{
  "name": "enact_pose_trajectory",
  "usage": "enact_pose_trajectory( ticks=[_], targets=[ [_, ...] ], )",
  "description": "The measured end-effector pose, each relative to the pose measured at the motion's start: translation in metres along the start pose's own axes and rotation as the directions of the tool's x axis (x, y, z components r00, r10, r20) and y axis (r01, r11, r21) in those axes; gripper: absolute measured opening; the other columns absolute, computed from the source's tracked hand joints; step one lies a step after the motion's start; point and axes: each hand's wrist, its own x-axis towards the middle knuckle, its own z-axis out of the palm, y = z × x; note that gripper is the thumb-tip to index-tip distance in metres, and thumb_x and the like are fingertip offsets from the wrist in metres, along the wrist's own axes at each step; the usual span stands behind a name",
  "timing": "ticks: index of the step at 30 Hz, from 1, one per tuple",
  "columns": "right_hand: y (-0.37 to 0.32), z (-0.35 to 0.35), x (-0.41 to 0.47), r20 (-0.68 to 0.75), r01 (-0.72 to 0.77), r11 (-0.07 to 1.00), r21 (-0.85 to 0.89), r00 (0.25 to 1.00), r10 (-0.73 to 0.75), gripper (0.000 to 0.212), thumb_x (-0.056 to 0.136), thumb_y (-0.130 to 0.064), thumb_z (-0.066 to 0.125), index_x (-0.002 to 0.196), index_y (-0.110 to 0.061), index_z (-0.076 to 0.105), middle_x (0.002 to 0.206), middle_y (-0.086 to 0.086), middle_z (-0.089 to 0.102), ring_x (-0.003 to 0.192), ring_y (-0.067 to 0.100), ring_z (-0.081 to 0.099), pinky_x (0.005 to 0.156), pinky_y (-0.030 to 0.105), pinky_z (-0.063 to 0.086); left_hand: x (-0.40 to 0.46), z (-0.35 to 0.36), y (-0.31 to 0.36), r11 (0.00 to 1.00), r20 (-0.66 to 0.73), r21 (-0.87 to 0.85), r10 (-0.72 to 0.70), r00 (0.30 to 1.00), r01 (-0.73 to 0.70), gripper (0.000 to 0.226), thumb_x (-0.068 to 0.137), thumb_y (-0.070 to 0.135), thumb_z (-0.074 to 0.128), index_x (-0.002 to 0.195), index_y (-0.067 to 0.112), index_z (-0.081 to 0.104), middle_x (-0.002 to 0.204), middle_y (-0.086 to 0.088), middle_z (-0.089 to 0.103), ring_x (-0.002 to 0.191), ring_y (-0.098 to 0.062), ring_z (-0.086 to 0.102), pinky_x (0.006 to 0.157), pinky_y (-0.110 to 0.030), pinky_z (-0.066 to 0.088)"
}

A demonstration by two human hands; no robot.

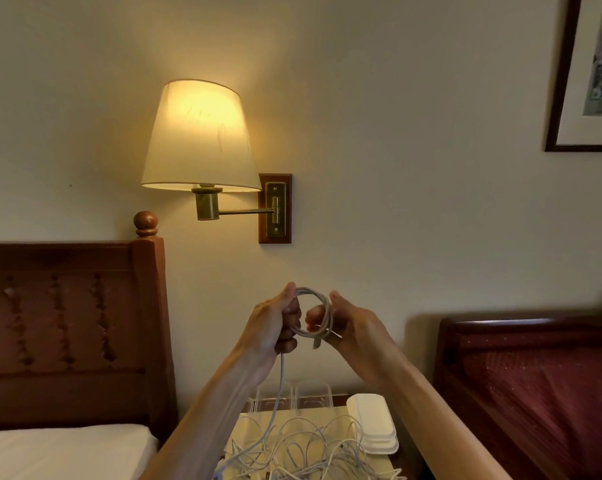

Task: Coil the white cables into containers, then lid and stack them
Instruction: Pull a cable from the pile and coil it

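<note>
Tangled white cables on nightstand below us, lids stacked beside.
We grip coiled cable loop mid-air: left hand fisted round it, right hand pinching its other side.

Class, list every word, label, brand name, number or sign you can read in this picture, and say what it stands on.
None can be read.
The framed picture shows only blurred colour, no legible writing.
The brass lamp plate, white lids, clear containers and white cables show no visible print.
The coil held by the left hand and right hand shows none either.
</note>
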Motion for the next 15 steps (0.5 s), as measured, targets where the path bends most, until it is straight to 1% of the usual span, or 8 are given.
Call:
enact_pose_trajectory(
  ticks=[1,3,5,7,10,11,13,15],
  targets=[
    [0.001,0.003,-0.001,0.018,-0.015,0.994,0.110,1.000,0.013,0.041,0.101,-0.028,0.043,0.081,-0.003,0.069,0.082,0.012,0.066,0.082,0.021,0.063,0.087,0.035,0.047,0.001,0.001,-0.001,1.000,0.006,0.001,-0.003,1.000,0.003,0.046,0.099,0.045,0.044,0.060,0.022,0.041,0.056,0.004,0.027,0.050,-0.011,0.024,0.047,-0.025,0.022],
    [0.003,0.006,-0.004,0.098,-0.061,0.941,0.332,0.995,0.030,0.040,0.101,-0.026,0.040,0.080,-0.005,0.067,0.079,0.010,0.062,0.073,0.018,0.059,0.084,0.033,0.045,0.003,0.001,-0.005,0.999,0.007,0.054,0.007,1.000,-0.007,0.046,0.098,0.049,0.045,0.062,0.020,0.048,0.057,0.002,0.036,0.052,-0.011,0.029,0.048,-0.026,0.023],
    [0.004,0.005,-0.004,0.147,-0.105,0.896,0.430,0.988,0.046,0.035,0.098,-0.026,0.042,0.079,-0.007,0.065,0.074,0.007,0.057,0.061,0.014,0.050,0.077,0.029,0.043,0.004,-0.003,-0.009,0.986,0.014,0.161,0.051,0.999,-0.053,0.047,0.097,0.052,0.046,0.063,0.020,0.055,0.059,0.000,0.038,0.053,-0.012,0.030,0.048,-0.025,0.024],
    [0.002,0.002,-0.003,0.168,-0.130,0.893,0.431,0.984,0.062,0.029,0.096,-0.026,0.043,0.084,-0.006,0.061,0.065,0.002,0.049,0.056,0.011,0.042,0.072,0.026,0.037,0.005,-0.007,-0.012,0.969,0.033,0.230,0.087,0.996,-0.093,0.048,0.096,0.054,0.044,0.067,0.019,0.059,0.059,0.000,0.031,0.051,-0.012,0.026,0.046,-0.023,0.024],
    [-0.002,-0.001,-0.004,0.202,-0.148,0.931,0.335,0.976,0.083,0.031,0.100,-0.023,0.037,0.097,-0.002,0.059,0.056,-0.002,0.040,0.054,0.011,0.038,0.069,0.025,0.035,0.003,-0.009,-0.017,0.961,0.047,0.238,0.135,0.990,-0.143,0.046,0.098,0.050,0.043,0.075,0.016,0.064,0.053,0.005,0.031,0.048,-0.011,0.025,0.046,-0.024,0.023],
    [-0.004,-0.001,-0.004,0.204,-0.146,0.943,0.299,0.975,0.086,0.031,0.100,-0.023,0.036,0.097,-0.002,0.059,0.055,-0.003,0.039,0.053,0.011,0.038,0.068,0.025,0.034,0.002,-0.009,-0.017,0.956,0.051,0.242,0.160,0.986,-0.167,0.045,0.098,0.049,0.043,0.077,0.015,0.065,0.052,0.005,0.031,0.048,-0.012,0.026,0.046,-0.026,0.022],
    [-0.009,-0.002,-0.006,0.193,-0.134,0.951,0.278,0.978,0.081,0.027,0.098,-0.022,0.040,0.093,-0.003,0.057,0.053,-0.003,0.037,0.052,0.011,0.037,0.068,0.026,0.034,0.004,-0.010,-0.018,0.931,0.068,0.275,0.231,0.971,-0.240,0.046,0.097,0.048,0.045,0.077,0.012,0.065,0.053,0.000,0.031,0.049,-0.015,0.026,0.048,-0.030,0.021],
    [-0.018,-0.004,-0.007,0.156,-0.117,0.930,0.350,0.986,0.065,0.023,0.096,-0.022,0.044,0.086,-0.005,0.057,0.052,-0.003,0.035,0.050,0.011,0.036,0.070,0.027,0.036,0.007,-0.017,-0.021,0.873,0.083,0.361,0.321,0.943,-0.329,0.049,0.094,0.049,0.045,0.080,0.005,0.064,0.057,-0.007,0.030,0.052,-0.022,0.025,0.049,-0.034,0.020]
  ],
)
